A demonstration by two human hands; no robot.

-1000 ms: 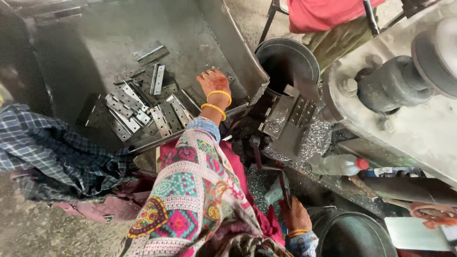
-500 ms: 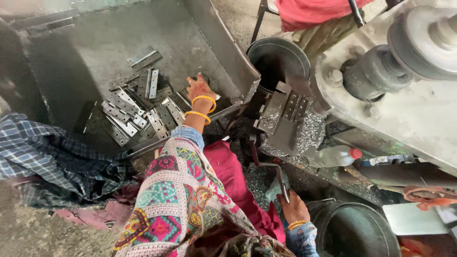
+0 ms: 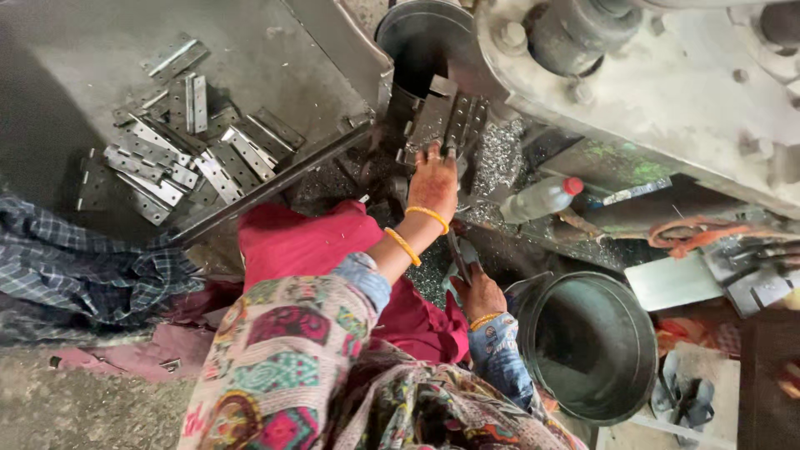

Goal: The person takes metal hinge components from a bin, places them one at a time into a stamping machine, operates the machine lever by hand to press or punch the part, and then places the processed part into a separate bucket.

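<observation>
The left hand (image 3: 432, 179) is stretched out to a dark metal block (image 3: 442, 117) on the big grey machine (image 3: 667, 83). Its fingers (image 3: 433, 154) are spread flat and the tips touch the lower edge of the block. It is hard to tell if a small piece is under the fingers. Two yellow bangles (image 3: 417, 232) sit on that wrist.

The right hand (image 3: 482, 293) is lower down, just beside a round metal bucket (image 3: 592, 346). It is curled shut around a thin dark stick (image 3: 457, 250) that points up toward the left hand. One yellow bangle (image 3: 483, 319) is on that wrist.

Flat grey metal plates (image 3: 179, 158) with little holes lie in a heap in a wide metal tray (image 3: 275, 50), well to the left of the hands. More than ten show, but they lie on top of each other, so an exact count is not possible. Tiny shiny metal bits (image 3: 500, 158) are scattered beside the block.

One plastic bottle (image 3: 542, 198) with a red cap lies on its side just to the right of the left hand. A second dark round bucket (image 3: 417, 37) stands above the block. One blue checked cloth (image 3: 75, 267) lies at the left edge. One pair of sandals (image 3: 687, 392) sits on the floor, right of the bucket.
</observation>
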